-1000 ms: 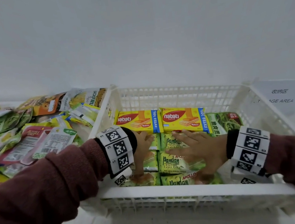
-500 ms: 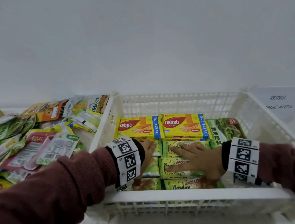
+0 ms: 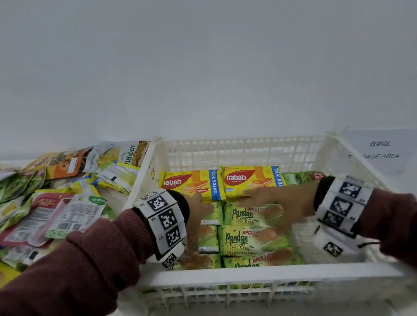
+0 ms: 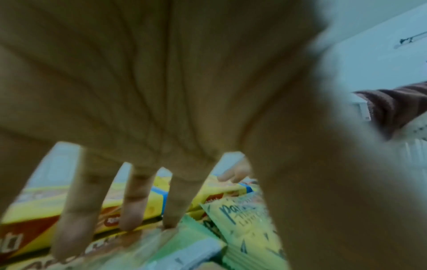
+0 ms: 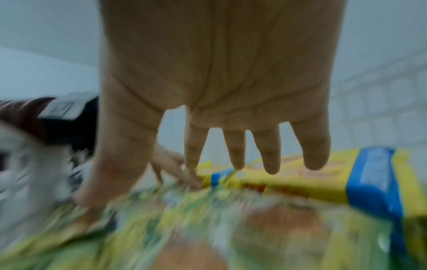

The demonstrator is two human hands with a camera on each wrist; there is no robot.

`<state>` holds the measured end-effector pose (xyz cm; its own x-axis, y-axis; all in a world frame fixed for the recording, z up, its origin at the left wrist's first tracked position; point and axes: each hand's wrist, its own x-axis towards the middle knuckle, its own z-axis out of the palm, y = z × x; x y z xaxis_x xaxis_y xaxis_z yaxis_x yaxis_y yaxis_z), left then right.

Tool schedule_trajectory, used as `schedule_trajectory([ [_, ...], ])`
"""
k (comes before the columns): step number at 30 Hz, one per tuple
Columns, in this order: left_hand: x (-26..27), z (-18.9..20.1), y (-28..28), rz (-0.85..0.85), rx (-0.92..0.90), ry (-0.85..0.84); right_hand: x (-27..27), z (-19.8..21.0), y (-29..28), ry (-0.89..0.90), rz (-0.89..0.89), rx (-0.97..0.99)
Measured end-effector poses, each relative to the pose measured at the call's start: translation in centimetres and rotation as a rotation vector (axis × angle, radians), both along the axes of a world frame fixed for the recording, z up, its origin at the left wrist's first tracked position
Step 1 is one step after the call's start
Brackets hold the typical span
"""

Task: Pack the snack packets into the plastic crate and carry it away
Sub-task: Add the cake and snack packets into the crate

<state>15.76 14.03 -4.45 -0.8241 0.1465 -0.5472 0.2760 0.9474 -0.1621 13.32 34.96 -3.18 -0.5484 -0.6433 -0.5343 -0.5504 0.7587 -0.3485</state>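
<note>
A white plastic crate [image 3: 267, 270] stands in front of me. Two yellow wafer packs [image 3: 251, 179] lie along its back wall, and green Pandan cake packets [image 3: 250, 238] fill the middle and front. My left hand [image 3: 198, 211] reaches into the crate's left side. In the left wrist view its fingers [image 4: 129, 210] are straight and spread, tips touching the packets. My right hand [image 3: 277, 199] is flat and blurred just over the upper Pandan packets, its fingers [image 5: 240, 151] straight and pointing at the wafer packs. Neither hand holds anything.
A loose pile of snack packets [image 3: 52, 209] covers the table left of the crate. A paper sign reading "storage area" [image 3: 380, 150] lies at the right. A plain white wall stands close behind.
Both hands have slid from the front Pandan packets toward the back of the crate, close to the wafer packs. The right hand is blurred with motion.
</note>
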Motion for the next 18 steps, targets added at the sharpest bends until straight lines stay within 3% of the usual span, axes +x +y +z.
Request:
schedule_trajectory([
  [3, -0.7, 0.9, 0.1, -0.016, -0.043, 0.025, -2.8, 1.5, 2.4, 0.212, -0.254, -0.102],
  [5, -1.0, 0.8, 0.0, -0.001, -0.022, 0.073, -4.3, 1.3, 3.7, 0.343, -0.367, 0.095],
  [9, -1.5, 0.2, -0.5, 0.061, 0.031, 0.078, -5.5, -1.1, 4.9, 0.205, -0.413, 0.425],
  [11, -1.6, 0.1, -0.6, 0.094, 0.074, 0.086, -5.7, -2.4, 5.1, 0.264, -0.389, 0.49],
  [13, -1.7, 0.1, -0.6, 0.116, 0.123, 0.083, -5.9, -2.8, 5.3, 0.287, -0.394, 0.459],
  [15, -1.8, 0.0, -0.8, 0.126, 0.142, 0.071, -6.5, -2.7, 5.6, 0.256, -0.442, 0.324],
  [18, -1.9, 0.0, -0.8, 0.149, 0.122, 0.088, -6.6, -2.1, 5.0, 0.354, -0.459, 0.156],
])
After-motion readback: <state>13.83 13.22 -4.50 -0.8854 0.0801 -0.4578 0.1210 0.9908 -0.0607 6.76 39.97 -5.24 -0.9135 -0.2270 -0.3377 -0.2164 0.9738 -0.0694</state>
